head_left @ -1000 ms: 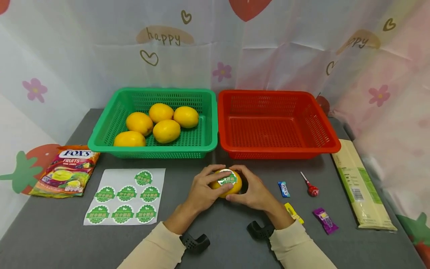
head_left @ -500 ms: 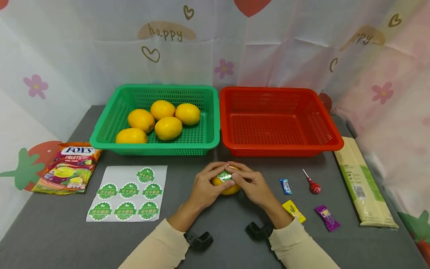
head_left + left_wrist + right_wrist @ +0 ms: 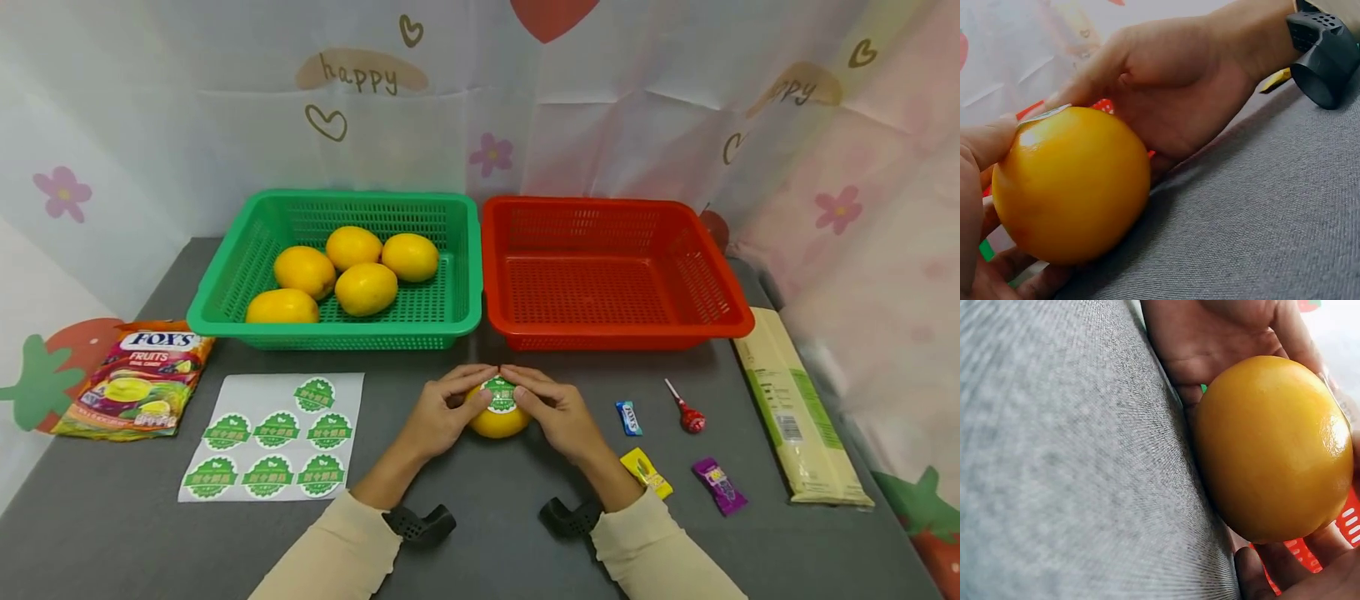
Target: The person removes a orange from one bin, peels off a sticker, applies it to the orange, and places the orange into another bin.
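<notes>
Since the earlier frame both hands slid down off the fruit's top, uncovering the label; fingertips now meet behind it. Desk [image 3: 487, 533] holds everything. Green basket [image 3: 225, 310]: five unlabelled fruits. Red basket [image 3: 622, 337]: nothing in it. Sheet [image 3: 225, 400]: seven labels left. Left hand [image 3: 435, 417] and right hand [image 3: 558, 417] each have their grip clamped round the fruit [image 3: 497, 421], which sits on the desk in front of the baskets, label [image 3: 501, 395] stuck on top. Judged: first fruit nearly labelled, not yet in a basket; five to go. Candies [image 3: 628, 417] lie right.
</notes>
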A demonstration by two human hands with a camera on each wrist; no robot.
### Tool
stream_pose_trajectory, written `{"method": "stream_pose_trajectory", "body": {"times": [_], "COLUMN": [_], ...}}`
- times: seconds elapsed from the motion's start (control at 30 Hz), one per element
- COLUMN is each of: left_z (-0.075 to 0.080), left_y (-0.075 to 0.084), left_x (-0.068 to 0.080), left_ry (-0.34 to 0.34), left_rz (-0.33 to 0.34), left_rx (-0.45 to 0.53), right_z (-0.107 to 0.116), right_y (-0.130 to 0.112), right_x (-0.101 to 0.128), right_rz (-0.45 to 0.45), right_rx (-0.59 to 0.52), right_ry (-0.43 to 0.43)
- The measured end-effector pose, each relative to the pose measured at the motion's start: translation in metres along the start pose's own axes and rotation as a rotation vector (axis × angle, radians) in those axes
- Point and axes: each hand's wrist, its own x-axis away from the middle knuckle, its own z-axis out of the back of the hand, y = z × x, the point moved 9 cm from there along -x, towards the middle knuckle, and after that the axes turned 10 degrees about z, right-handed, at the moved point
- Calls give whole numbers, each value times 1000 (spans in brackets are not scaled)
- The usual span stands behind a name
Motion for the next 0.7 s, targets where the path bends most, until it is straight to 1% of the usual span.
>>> {"method": "stream_pose_trajectory", "body": {"times": [0.1,0.23,0.33,0.4,0.47,0.57,0.63,0.7], "left_z": [1,0,-4,-6,-5,-2,0,0], "left_y": [2,4,6,7,6,3,2,2], "left_x": [-1,0,3,4,4,3,3,2], "left_ry": [-9,-1,6,15,26,38,33,24], "left_rz": [10,-9,-30,-26,2,64,99,118], "left_rx": [-2,-39,-76,-86,-85,-87,-96,-107], "right_z": [1,1,1,2,2,2,3,4], "right_y": [1,2,1,0,-1,0,0,0], "right_x": [-1,-2,0,2,2,2,1,1], "right_rz": [-24,-32,-21,-8,2,-9,-26,-47], "right_rx": [-5,-8,12,19,1,-35,-41,-29], "right_ry": [9,-7,-23,-25,-17,-1,11,16]}}
